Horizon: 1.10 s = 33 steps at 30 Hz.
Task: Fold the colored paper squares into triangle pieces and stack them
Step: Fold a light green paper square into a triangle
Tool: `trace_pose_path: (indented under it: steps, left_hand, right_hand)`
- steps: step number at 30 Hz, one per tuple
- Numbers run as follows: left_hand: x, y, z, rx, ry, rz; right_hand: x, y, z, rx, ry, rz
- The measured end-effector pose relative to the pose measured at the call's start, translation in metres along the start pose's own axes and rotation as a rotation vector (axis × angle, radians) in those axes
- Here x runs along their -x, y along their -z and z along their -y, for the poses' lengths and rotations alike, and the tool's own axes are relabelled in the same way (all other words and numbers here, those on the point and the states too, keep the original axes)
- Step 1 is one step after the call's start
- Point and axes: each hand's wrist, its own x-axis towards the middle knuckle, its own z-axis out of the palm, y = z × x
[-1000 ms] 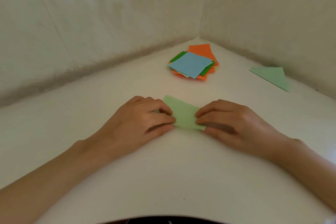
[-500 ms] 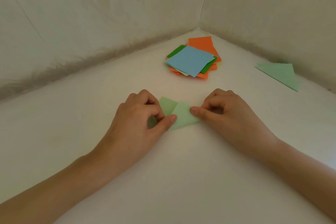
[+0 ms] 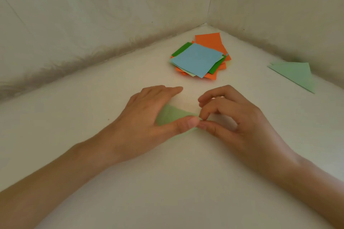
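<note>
Works mid-surface, both forearms in from the near edge and angled inward. Presses the light green paper flat onto the white surface with the left hand: palm down, four fingers straight and together, pointing toward the far corner, thumb splayed to the right with its tip on the paper's right point. Covers most of the sheet, leaving only a wedge visible between forefinger and thumb. Pinches that same right point with the right hand: thumb and forefinger tips closed on it, touching the left thumb tip, other fingers curled and lifted off the surface, wrist low. Cannot tell how the paper lies under the left palm. Near the far corner, well apart from both hands, pile of unfolded squares: light blue on top, dark green, orange and pale green edges poking out beneath, loosely skewed. At the right edge, folded green triangle lying flat, just beside the right wall, apart from the pile. Along the far left edge, left wall.
</note>
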Motion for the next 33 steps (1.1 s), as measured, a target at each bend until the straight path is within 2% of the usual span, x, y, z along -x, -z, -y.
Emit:
trace_pose_path:
  steps: [5,9,12,14,16,20,22,26,29,33]
  left_hand:
    - [-0.001,0.005,0.005,-0.087,-0.042,0.045]
    - [-0.004,0.007,0.008,0.206,0.04,-0.003]
    - [0.0,0.009,0.004,0.118,0.058,0.034]
    - [0.004,0.008,-0.002,0.125,0.013,0.039]
    - [0.006,0.008,-0.006,0.269,-0.003,-0.004]
    - [0.007,0.01,-0.018,0.541,-0.046,-0.115]
    - [0.009,0.011,-0.023,0.61,-0.096,-0.166]
    - [0.014,0.008,-0.032,0.694,-0.093,-0.163]
    - [0.014,0.0,-0.033,0.679,-0.064,-0.228]
    - [0.016,-0.003,-0.036,0.813,-0.033,-0.332]
  right_hand:
    - [0.0,0.004,0.0,0.058,0.147,0.022]
    - [0.001,0.005,-0.001,0.153,0.282,0.006]
    - [0.001,0.005,-0.003,0.203,0.307,0.01]
    - [0.002,0.006,-0.002,0.191,0.273,0.018]
    - [0.002,0.006,0.0,0.107,0.195,0.026]
    - [0.0,0.006,0.007,-0.199,-0.078,0.055]
    - [-0.001,0.005,0.007,-0.322,-0.154,0.014]
    - [-0.004,0.004,0.01,-0.44,-0.214,-0.062]
    - [-0.002,0.005,0.016,-0.484,-0.225,-0.114]
    - [-0.004,0.009,0.023,-0.731,-0.296,-0.197]
